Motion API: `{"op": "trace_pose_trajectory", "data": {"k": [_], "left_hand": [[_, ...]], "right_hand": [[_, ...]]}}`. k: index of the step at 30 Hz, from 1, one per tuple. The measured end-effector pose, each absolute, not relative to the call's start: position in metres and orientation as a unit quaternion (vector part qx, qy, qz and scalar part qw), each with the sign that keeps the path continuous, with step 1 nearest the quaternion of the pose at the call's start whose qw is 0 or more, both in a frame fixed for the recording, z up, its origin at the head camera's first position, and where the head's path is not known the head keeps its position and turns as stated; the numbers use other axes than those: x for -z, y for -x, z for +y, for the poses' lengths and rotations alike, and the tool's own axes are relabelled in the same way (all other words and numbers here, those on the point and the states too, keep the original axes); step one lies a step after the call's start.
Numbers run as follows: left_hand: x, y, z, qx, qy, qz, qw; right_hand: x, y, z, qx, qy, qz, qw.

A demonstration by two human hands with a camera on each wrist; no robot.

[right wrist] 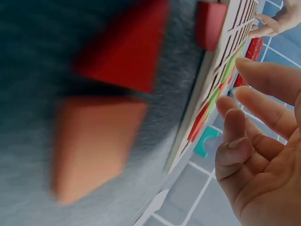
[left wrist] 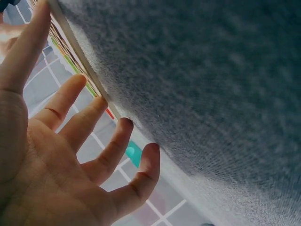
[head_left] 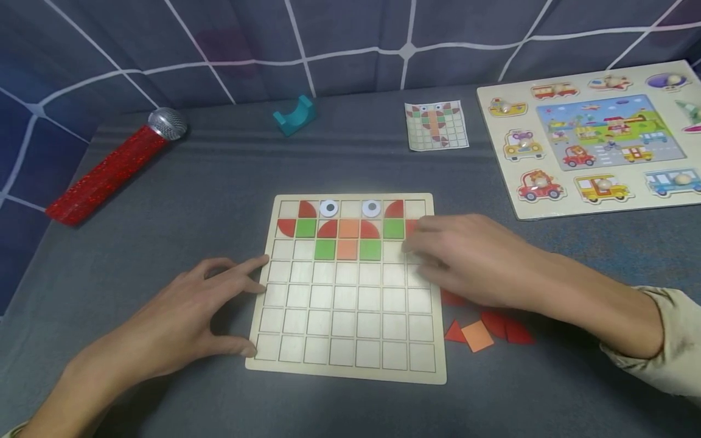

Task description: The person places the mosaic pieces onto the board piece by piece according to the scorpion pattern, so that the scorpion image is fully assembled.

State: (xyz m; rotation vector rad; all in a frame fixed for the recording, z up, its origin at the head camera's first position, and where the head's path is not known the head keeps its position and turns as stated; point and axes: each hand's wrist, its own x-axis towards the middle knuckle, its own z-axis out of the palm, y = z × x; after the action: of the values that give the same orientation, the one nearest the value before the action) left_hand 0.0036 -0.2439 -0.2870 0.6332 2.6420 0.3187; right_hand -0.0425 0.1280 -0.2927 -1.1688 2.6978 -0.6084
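A wooden grid board [head_left: 296,350] lies flat on the table. Its upper rows carry red quarter-round tiles [head_left: 395,209], green squares [head_left: 393,229], orange squares [head_left: 347,249] and two eye discs [head_left: 328,208]. My left hand [head_left: 186,316] spreads its fingers and thumb along the board's left edge, fingertips touching it. Over the board's upper right side hovers my right hand [head_left: 476,258], its fingers loosely bent with nothing between them in the right wrist view. It partly covers a red tile [head_left: 412,227] at the right end of the second row.
Right of the board lie an orange square [head_left: 477,336], a red triangle [head_left: 455,333] and several red pieces [head_left: 517,333]. Behind stand a small pattern card [head_left: 436,126], a teal curved block [head_left: 296,117] and a red microphone [head_left: 112,170]. A vehicle knob puzzle [head_left: 509,182] occupies the back right.
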Motion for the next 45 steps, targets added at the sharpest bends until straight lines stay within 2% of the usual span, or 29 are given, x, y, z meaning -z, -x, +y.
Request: {"op": "trace_pose_trajectory", "data": {"k": [14,29,45], "left_hand": [[0.286,-0.003,-0.242,-0.112,-0.225,0.946,0.203],[0.286,-0.003,-0.244,-0.115,-0.225,0.945,0.206],[0.287,-0.004,-0.244,-0.117,-0.233,0.945,0.198]], "right_hand": [[0.306,0.011,0.155,0.216,0.396,0.888,0.088],[0.303,0.009,0.148,0.231,0.350,0.896,0.149],[0.302,0.006,0.145,0.233,0.317,0.905,0.162]]}}
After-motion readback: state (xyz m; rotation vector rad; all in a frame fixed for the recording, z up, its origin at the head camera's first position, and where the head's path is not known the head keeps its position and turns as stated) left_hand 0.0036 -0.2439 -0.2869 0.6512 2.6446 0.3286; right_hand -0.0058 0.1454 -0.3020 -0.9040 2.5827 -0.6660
